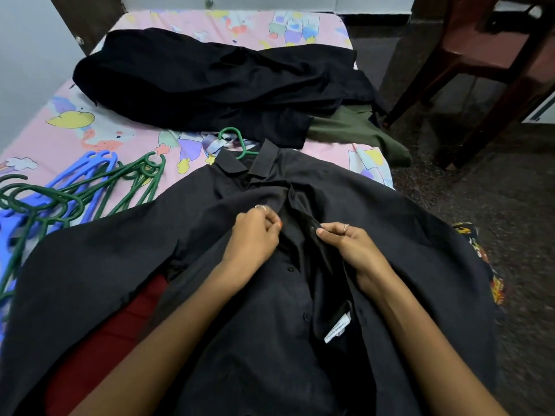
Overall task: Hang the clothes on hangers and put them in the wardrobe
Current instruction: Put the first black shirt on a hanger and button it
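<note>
Left hand: left hand point(255, 232), centre frame, fingers curled, pinching the left edge of the placket.
Right hand: right hand point(345, 238), just beside it, thumb and forefinger pinching the opposite edge at a button.
Shirt: black shirt point(375, 211) lies spread across the lower frame, collar toward the top, long axis running straight away from both hands.
Hanger: green hanger point(237, 141) hook protrudes above the collar, roughly level between hands; left looks marginally nearer.
Spares: hanger pile point(69, 193), left edge.
Bed: bed point(99, 139) underneath.
</note>
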A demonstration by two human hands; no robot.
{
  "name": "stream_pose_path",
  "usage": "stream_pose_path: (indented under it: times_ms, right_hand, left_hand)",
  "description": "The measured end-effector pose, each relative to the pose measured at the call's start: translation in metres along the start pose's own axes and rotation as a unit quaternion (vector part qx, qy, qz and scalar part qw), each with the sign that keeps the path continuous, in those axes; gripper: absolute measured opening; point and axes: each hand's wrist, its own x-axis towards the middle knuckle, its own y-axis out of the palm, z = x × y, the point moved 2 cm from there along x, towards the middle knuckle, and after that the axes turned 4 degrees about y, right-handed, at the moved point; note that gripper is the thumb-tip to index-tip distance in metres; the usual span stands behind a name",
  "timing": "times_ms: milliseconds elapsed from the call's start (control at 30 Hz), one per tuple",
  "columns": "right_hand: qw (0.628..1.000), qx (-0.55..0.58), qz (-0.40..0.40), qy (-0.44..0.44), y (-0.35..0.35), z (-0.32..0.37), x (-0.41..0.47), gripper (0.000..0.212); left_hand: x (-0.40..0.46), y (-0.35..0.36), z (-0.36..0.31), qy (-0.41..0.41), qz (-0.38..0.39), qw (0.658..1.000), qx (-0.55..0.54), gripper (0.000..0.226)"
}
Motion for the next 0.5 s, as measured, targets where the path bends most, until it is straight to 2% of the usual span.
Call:
stream_pose_path:
  times_ms: [133, 300, 500]
  right_hand:
    - [1.000, -0.012, -0.004, 0.006, 0.002, -0.002, 0.005, 0.004]
    - [1.000, -0.019, -0.006, 0.014, 0.003, -0.004, 0.009, 0.007]
    - [1.000, -0.026, -0.003, 0.008, 0.003, -0.005, 0.010, 0.015]
  left_hand:
    - [-0.016, 0.009, 0.020, -0.014, -0.009, 0.998, 0.056, 0.004]
    - [-0.012, 0.024, 0.028, -0.010, -0.026, 0.998, 0.062, 0.022]
    - [-0.012, 0.038, 0.019, -0.003, -0.033, 0.995, 0.089, 0.012]
